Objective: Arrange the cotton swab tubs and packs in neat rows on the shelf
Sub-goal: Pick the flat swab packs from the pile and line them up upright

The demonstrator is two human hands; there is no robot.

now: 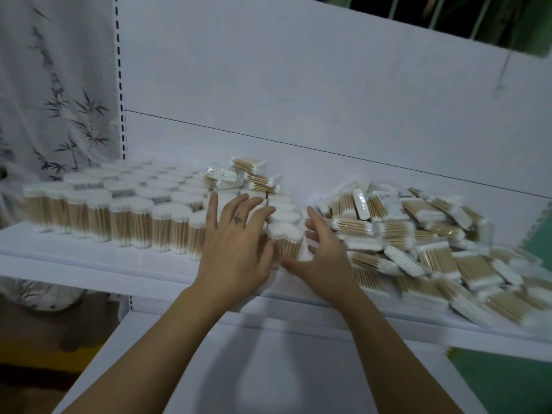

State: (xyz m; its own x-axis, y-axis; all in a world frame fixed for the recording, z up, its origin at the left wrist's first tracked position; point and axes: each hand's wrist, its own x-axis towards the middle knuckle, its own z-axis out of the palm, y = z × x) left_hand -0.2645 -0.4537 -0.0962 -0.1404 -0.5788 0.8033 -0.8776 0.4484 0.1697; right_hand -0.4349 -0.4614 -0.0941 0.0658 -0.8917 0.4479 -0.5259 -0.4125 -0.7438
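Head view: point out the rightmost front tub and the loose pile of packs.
rightmost front tub [285, 230], head view, on its white cotton top.
loose pile of packs [394, 231], head view, on a pack mid-pile.

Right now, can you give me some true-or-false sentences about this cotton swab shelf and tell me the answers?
1. The tubs stand in rows on the left of the shelf. True.
2. The packs on the right lie in neat rows. False: they lie in a jumbled heap.
3. The left hand and the right hand both have spread fingers. True.
4. Nothing lies on top of the tubs. False: some stray packs rest on them at the back.
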